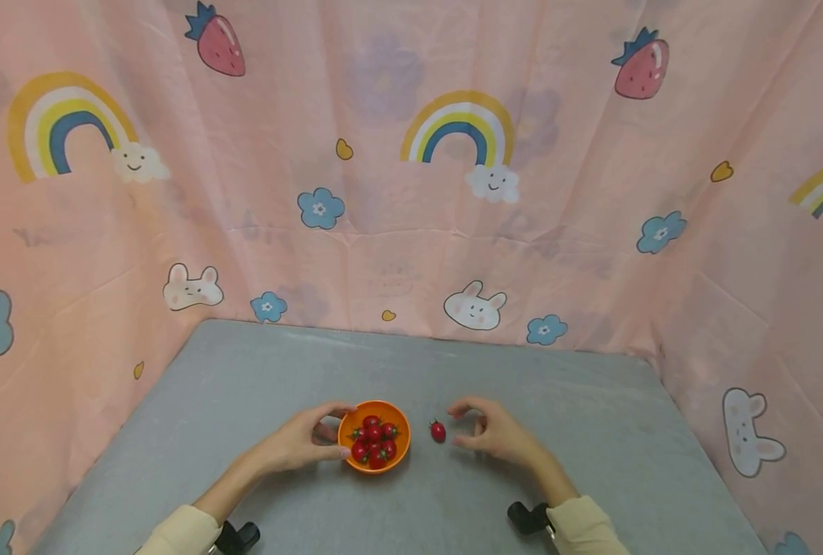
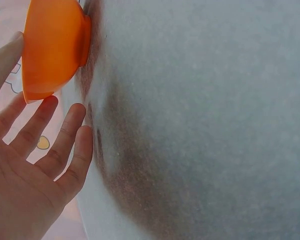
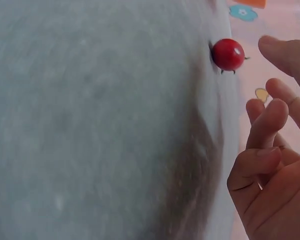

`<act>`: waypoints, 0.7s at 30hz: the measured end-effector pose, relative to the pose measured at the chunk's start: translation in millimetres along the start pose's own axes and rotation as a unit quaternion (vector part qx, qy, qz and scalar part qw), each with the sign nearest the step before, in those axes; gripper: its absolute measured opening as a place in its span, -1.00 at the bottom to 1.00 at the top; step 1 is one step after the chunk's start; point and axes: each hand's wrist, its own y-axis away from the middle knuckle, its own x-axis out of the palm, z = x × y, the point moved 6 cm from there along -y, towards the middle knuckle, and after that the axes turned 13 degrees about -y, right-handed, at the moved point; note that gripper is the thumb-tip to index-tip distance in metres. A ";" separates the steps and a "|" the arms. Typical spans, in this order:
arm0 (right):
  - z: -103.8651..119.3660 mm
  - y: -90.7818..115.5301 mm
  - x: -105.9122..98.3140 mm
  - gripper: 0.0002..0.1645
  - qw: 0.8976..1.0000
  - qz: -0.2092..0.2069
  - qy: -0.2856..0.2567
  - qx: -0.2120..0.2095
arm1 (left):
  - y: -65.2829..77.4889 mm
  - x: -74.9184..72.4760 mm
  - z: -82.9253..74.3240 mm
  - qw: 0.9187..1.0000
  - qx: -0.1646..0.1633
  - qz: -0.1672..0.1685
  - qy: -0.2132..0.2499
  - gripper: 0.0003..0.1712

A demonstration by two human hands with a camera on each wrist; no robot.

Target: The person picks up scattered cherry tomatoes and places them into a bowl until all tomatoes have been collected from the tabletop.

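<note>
An orange bowl (image 1: 403,461) with several red cherry tomatoes (image 1: 374,434) in it stands upright on the grey table. My left hand (image 1: 307,441) holds the bowl's left side between thumb and fingertips; the wrist view has the thumb at the rim of the orange bowl (image 2: 52,50) and the lower fingers spread loosely. One loose cherry tomato (image 1: 438,431) with a green stem end lies right of the bowl. Just right of it hovers my right hand (image 1: 498,433), thumb and fingers parted around air. In the right wrist view, a gap separates the fingers from that cherry tomato (image 3: 228,54).
The grey tabletop (image 1: 411,516) spreads out around the bowl. A pink patterned cloth (image 1: 398,254) hangs behind the table and along both sides. Black wrist cameras (image 1: 528,518) sit at both cuffs, close above the table.
</note>
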 end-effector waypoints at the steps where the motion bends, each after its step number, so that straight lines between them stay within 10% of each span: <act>1: 0.4 -0.6 1.4 -0.45 1.000 0.000 0.006 0.001 | 0.0 -0.1 0.1 1.000 0.000 0.000 0.000 -0.29; 11: 1.0 -12.3 14.7 -0.26 0.998 0.004 0.064 0.006 | -0.2 -0.7 2.1 1.000 -0.005 -0.001 0.001 -0.28; 21: -2.4 -25.7 23.5 -0.54 0.996 0.013 0.082 0.017 | 0.0 -0.6 1.3 1.000 -0.005 0.002 0.001 -0.27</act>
